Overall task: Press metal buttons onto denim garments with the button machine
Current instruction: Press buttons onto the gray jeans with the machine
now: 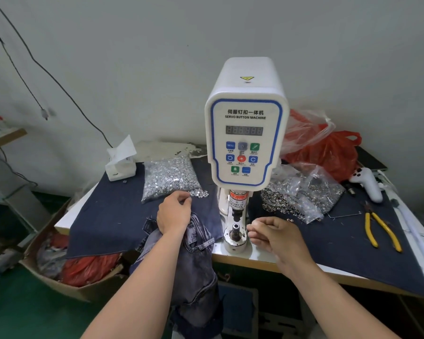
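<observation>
head view of a button-pressing station. a white servo button machine (246,133) stands upright at the front edge of the counter (255,256), its blue-bordered control panel facing the camera and its punch hanging directly above the round lower die (236,234). a dark denim cloth (108,216) covers most of the counter top. the left hand (174,212) rests knuckles-up on a grey denim garment (196,260) that lies partly on the counter just left of the die and hangs over the front edge; its grip is drawn together, thumb and forefinger tips meeting beside loose silver buttons (200,193) spilled from a clear bag of silver buttons (168,178), though whether a button sits between the fingertips cannot be told. the right hand (275,234) hovers just right of the die, fingers curled with thumb against forefinger; whether this grip pinches a small part is too fine to resolve. behind and to the right of the machine lie clear bags of dark metal rings (301,194), some of which are scattered on the cloth, and a red plastic bag (328,152). further right, yellow-handled pliers (380,228) lie flat near a white handheld controller (366,182). a white tissue box (120,165) sits at the rear left corner. below the counter's left end, a cardboard box (59,277) on the green floor holds red material.
</observation>
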